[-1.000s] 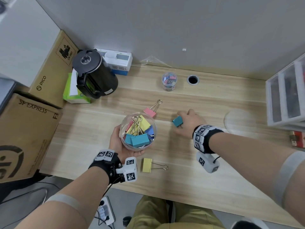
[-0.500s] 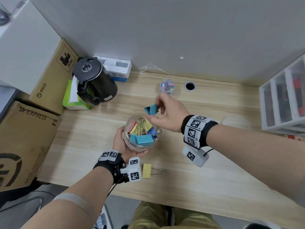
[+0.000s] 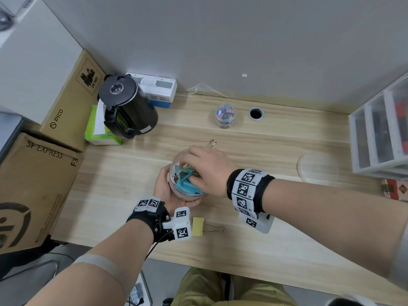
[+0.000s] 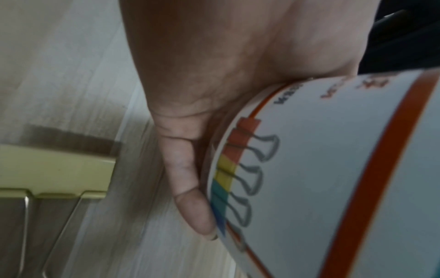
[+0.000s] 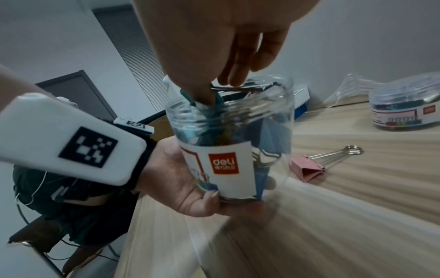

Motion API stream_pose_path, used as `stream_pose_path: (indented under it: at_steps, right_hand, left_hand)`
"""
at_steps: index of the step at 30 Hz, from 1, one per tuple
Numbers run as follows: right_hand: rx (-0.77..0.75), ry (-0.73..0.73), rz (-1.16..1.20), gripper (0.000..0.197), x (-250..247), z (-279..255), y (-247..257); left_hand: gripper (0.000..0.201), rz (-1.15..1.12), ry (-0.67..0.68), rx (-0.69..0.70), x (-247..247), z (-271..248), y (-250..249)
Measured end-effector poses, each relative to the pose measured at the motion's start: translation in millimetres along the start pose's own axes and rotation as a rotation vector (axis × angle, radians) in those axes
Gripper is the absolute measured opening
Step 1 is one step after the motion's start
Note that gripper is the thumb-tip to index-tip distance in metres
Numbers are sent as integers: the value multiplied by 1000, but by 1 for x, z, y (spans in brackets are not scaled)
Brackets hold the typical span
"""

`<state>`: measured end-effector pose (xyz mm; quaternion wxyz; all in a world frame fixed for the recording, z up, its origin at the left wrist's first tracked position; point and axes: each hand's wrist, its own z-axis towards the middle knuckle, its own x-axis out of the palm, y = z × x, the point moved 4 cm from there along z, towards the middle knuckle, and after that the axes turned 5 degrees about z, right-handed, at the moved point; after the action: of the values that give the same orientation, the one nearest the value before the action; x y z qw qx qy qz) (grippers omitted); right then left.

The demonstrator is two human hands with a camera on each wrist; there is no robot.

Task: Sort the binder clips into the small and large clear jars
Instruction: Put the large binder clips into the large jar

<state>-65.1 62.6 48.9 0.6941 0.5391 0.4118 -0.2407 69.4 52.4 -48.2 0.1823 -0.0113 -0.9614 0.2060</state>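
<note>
The large clear jar (image 3: 179, 194) with a white label (image 5: 228, 163) (image 4: 333, 169) is lifted slightly and tilted, and my left hand (image 3: 163, 188) (image 5: 181, 188) (image 4: 214, 94) grips it round the base. It holds several big coloured clips. My right hand (image 3: 198, 166) (image 5: 214, 47) is at the jar's mouth, fingers dipped in, pinching a teal binder clip (image 3: 184, 174) (image 5: 204, 107). A yellow clip (image 3: 197, 226) (image 4: 54, 169) lies near my left wrist. A pink clip (image 5: 307, 169) lies behind the jar. The small jar (image 3: 225, 115) (image 5: 404, 107) stands at the back.
A clear round lid (image 3: 318, 166) lies to the right on the wooden desk (image 3: 287, 239). A black kettle (image 3: 125, 107) and cardboard boxes (image 3: 39, 173) stand at the left. Plastic drawers (image 3: 379, 129) stand at the right. A cable hole (image 3: 256, 113) is near the small jar.
My right hand picked the teal clip off the desk, carried it left over the jar and lowered it into the mouth. The left hand kept hold of the jar.
</note>
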Motion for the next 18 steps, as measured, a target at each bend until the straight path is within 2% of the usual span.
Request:
stream_pose_path:
  at_steps: [2,4,10,13,18]
  right_hand:
    - [-36,-86,42,20,2,-3,-1]
    - [-41,-102,119,21,8,-4,0]
    - [248,64,283,26,7,5,0]
    - [258,166,316,22,12,7,0]
    - [194,243,284,22,23,6,0]
  left_hand:
    - [65,-7,7,-7,-1,0,0]
    - [68,-2,13,-17,0,1,0]
    - [60,-21,-33,9,-2,5,0]
    - [56,-23,-49,7,-5,5,3]
    - [64,-43,-54,-9,-12,7,14]
